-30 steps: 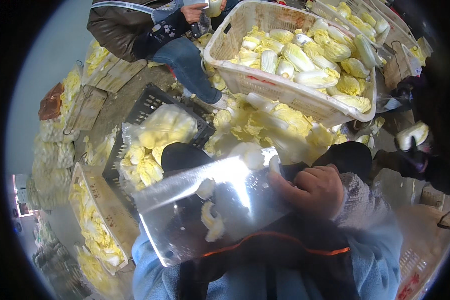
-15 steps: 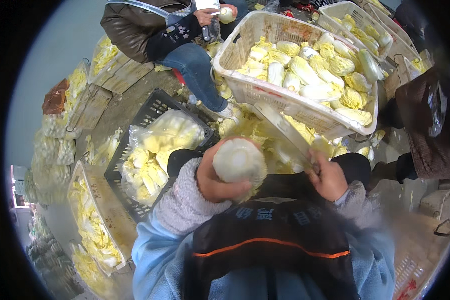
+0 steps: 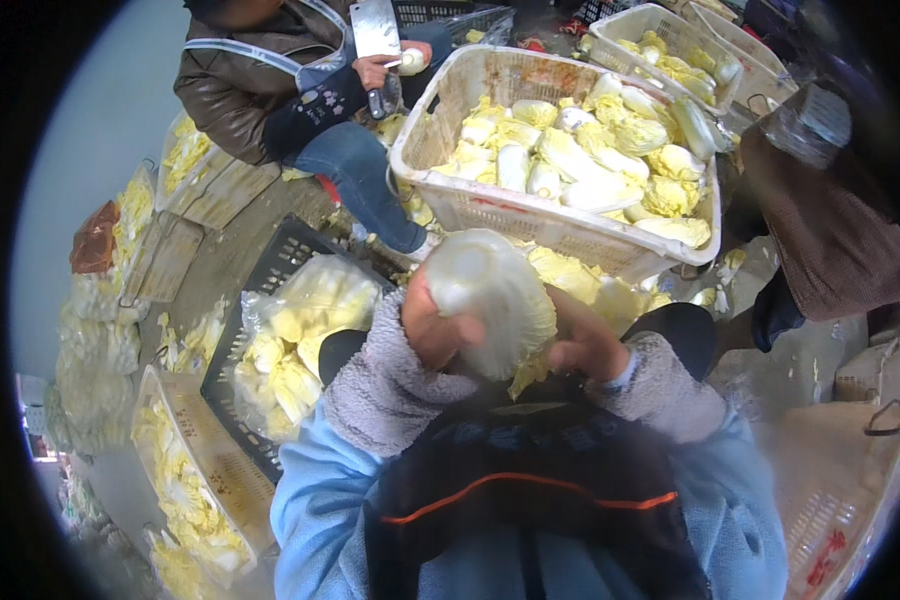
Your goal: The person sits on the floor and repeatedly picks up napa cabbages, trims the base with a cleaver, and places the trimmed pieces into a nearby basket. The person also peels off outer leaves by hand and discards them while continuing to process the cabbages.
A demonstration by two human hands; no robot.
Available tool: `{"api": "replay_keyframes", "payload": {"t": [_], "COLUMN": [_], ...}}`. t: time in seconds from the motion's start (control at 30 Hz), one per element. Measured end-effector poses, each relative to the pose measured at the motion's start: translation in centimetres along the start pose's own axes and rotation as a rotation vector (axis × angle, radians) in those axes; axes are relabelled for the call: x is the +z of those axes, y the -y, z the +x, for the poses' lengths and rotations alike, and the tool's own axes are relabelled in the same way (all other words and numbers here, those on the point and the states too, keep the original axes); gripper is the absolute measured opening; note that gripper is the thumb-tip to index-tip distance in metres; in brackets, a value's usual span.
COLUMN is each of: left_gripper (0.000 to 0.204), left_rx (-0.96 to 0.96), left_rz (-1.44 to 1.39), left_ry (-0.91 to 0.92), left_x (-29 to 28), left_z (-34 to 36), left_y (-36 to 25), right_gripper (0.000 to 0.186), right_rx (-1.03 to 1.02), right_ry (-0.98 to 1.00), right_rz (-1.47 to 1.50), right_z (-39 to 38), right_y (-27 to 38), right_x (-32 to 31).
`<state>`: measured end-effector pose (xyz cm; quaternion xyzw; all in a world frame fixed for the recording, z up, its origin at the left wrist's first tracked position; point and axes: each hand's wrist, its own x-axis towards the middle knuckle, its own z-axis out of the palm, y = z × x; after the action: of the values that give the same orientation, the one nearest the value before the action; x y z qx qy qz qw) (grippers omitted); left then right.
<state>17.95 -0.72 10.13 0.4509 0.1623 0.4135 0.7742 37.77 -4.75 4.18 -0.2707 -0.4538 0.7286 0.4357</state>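
My left hand (image 3: 440,330) grips a head of pale napa cabbage (image 3: 495,305), its white, rounded cut base tilted up toward me. Just to the right of it, my right hand (image 3: 585,340) is closed, its thumb showing and its fingertips partly behind the cabbage; what it holds is hidden, and I see no blade there. Loose yellow leaves (image 3: 565,268) lie beyond both hands. A bag of trimmed cabbage (image 3: 280,370) rests on a black plastic crate (image 3: 220,385) to my left.
A large white crate (image 3: 450,200) of cabbages stands ahead. A co-worker (image 3: 230,90) at upper left holds a cleaver (image 3: 375,32) and cabbage. Another person's clothing (image 3: 830,230) shows at right. More crates (image 3: 200,480) and stacked bags (image 3: 100,350) are on the left.
The cleaver seen earlier in my right hand is out of sight. That hand has moved left to the cabbage, which has turned in my left hand. The other person at right has shifted.
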Motion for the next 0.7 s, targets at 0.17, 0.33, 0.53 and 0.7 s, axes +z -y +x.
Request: {"api": "replay_keyframes", "payload": {"t": [0.17,0.33,0.53,0.7], "left_gripper": [0.058,0.053,0.036,0.053], "left_rx": [-0.069,-0.12,-0.061,0.257], "left_rz": [0.115,0.409,1.031,1.866], "left_ry": [0.001,-0.119,-0.304,-0.278], "left_x": [-0.2,-0.7,-3.0,-0.9], "left_z": [1.2,1.0,-0.1,0.1], "left_y": [1.1,0.6,0.7,2.0], "right_gripper": [0.087,0.071,0.064,0.06], "right_rx": [-0.031,0.028,0.152,0.147], "right_ry": [-0.029,-0.149,-0.106,-0.274], "right_rz": [-0.365,-0.424,-0.466,-0.367], "right_z": [0.5,0.2,-3.0,-4.6], "right_y": [2.4,1.6,2.9,4.2], "right_x": [1.9,0.2,-3.4,-4.6]}}
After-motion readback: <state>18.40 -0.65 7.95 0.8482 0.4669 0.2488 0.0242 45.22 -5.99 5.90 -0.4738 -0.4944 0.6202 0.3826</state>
